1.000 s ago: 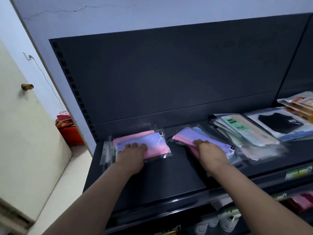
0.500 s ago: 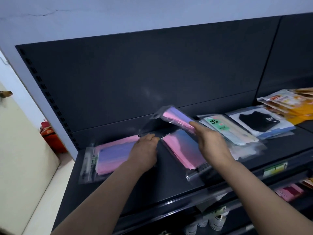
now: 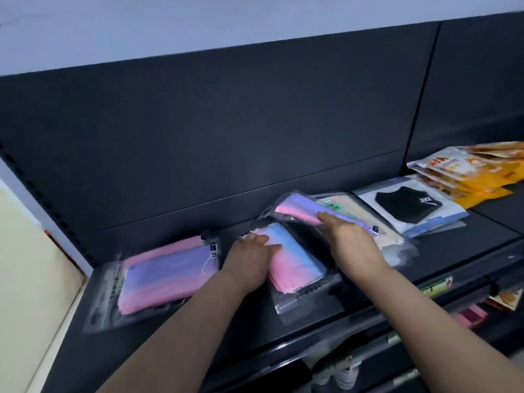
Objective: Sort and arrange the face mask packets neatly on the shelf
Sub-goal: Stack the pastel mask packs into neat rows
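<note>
While pinning pink-blue packet (image 3: 295,259) under flat left hand (image 3: 249,262), gripping tilted pink-purple packet (image 3: 300,208) in right hand (image 3: 348,242); matching stack (image 3: 167,273) toward shelf (image 3: 312,316) left end, nearer left hand.

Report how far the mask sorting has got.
Done: a pink-purple stack lies at the left end of the shelf. In hand: the left hand presses a pink-blue packet; the right hand holds a raised pink-purple packet. Left: the loose beige packets beside the black mask packet.
</note>
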`<move>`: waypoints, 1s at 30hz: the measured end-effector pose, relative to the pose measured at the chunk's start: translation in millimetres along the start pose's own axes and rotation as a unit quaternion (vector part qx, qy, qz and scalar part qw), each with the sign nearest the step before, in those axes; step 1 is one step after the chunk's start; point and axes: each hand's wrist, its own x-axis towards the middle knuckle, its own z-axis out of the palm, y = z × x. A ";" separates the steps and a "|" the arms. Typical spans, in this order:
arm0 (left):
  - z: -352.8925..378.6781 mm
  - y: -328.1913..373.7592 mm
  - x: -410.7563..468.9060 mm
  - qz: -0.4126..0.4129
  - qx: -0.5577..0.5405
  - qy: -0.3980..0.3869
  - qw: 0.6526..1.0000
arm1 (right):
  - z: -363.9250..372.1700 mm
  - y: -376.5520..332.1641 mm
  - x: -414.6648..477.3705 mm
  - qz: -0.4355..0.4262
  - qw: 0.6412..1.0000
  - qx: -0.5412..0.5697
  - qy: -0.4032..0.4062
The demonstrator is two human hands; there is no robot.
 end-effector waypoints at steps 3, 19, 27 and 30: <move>-3.6 9.2 4.0 -0.045 -0.011 0.003 0.999 | 0.4 8.2 6.7 0.010 1.000 0.001 0.000; -11.5 83.4 43.8 -0.198 -0.090 -0.081 0.973 | -6.5 50.3 34.2 -0.047 0.999 0.022 -0.006; -12.4 96.8 42.8 -0.266 -0.080 -0.093 0.956 | -5.0 58.3 38.8 -0.091 0.994 0.039 0.045; -5.8 95.5 42.3 -0.227 -0.026 -0.073 0.971 | -1.4 57.8 41.7 -0.104 0.991 0.054 0.060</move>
